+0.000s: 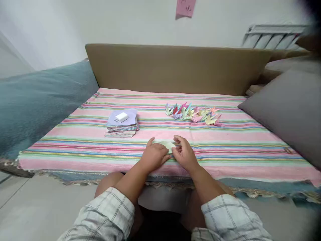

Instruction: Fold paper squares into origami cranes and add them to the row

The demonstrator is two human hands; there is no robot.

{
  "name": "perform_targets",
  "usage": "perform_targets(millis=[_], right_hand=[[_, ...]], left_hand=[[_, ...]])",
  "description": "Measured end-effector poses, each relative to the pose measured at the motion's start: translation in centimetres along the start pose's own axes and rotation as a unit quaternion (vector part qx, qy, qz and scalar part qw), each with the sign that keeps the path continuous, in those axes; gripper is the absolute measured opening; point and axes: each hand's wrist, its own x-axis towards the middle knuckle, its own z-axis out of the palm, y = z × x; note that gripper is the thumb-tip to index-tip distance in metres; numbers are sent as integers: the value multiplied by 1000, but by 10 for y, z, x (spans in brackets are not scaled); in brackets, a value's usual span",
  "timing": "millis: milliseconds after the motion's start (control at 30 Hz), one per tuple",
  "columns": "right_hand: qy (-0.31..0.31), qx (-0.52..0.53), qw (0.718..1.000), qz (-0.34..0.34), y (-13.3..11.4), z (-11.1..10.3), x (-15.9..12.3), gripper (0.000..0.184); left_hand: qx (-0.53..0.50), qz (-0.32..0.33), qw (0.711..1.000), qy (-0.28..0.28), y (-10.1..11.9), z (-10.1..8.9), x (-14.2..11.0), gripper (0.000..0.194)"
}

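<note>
A small pale green piece of folded paper (168, 146) lies at the front middle of the striped cloth, between my hands. My left hand (154, 154) rests over its left part, with fingers bent onto the paper and thumb pointing away from me. On the right side, my right hand (185, 152) pinches the paper's edge between thumb and fingers. The lower part of the paper is hidden by my fingers. Beyond, to the right, sits a cluster of colourful folded paper cranes (193, 113).
Back left stands a stack of square paper sheets (121, 130) with a white charger plug (121, 117) on top. A brown board (170, 68) borders the far edge of the striped cloth (82, 134). A blue cushion (47, 100) flanks the left, a grey pillow (286, 107) the right.
</note>
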Motion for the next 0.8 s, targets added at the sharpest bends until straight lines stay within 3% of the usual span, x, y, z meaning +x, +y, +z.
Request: perform_targets(millis=[200, 433, 633, 800], right_hand=[[-46, -116, 989, -82, -2, -7, 1, 30], [-100, -157, 982, -35, 3, -7, 2, 23], [-125, -152, 980, -30, 4, -9, 1, 29], [-116, -154, 980, -53, 4, -4, 1, 25]], left_hand=[[3, -2, 1000, 2, -1, 0, 1, 24], [-55, -25, 998, 35, -3, -10, -1, 23], [-111, -138, 979, 97, -12, -10, -1, 23], [-222, -271, 927, 134, -21, -1, 2, 32]])
